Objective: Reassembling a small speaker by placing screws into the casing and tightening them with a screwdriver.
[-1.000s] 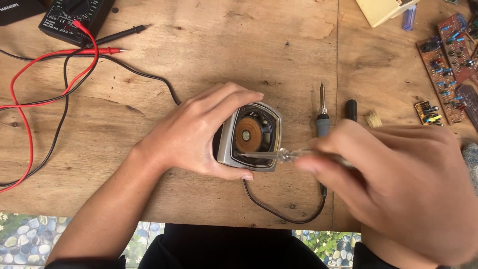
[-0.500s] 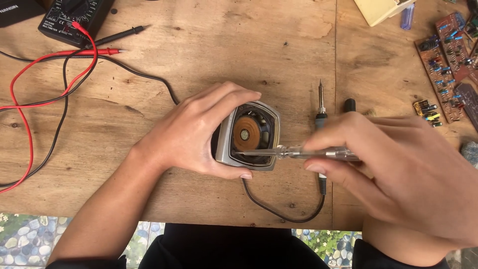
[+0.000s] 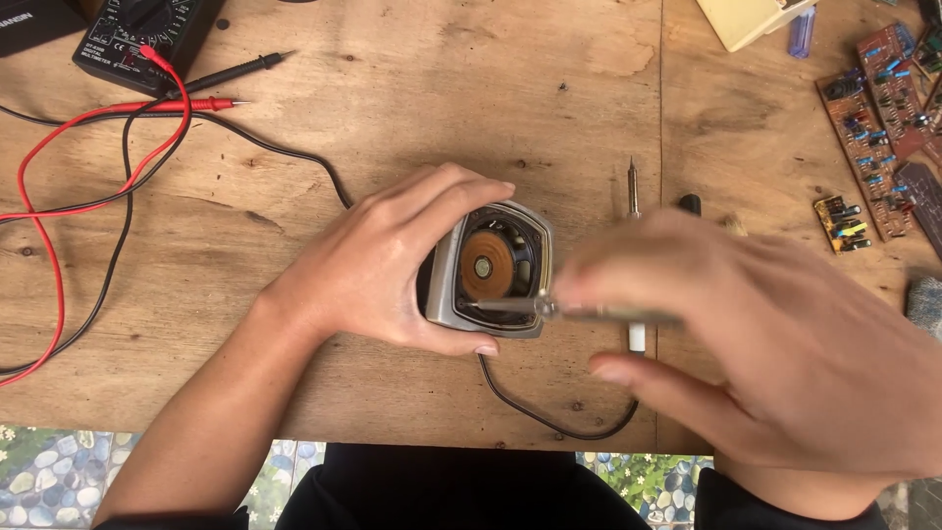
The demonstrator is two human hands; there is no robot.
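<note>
At the top left corner of your wooden table sits a black multimeter point(image 3: 142, 39), rectangular, lying at a slight tilt, with pale printed markings ringing its dial; its screen is out of view above the frame. Just left of it, a black box-like item point(image 3: 34, 25) with white lettering is cut off by the corner. At the top right edge lies a cream-coloured flat box point(image 3: 751, 20), partly cropped.

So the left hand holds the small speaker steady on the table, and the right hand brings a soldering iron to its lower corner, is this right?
Not quite. The head view shows the right hand bringing a screwdriver, not a soldering iron, to the lower corner. The soldering iron lies on the table behind it. The left hand does hold the small speaker steady.
</note>
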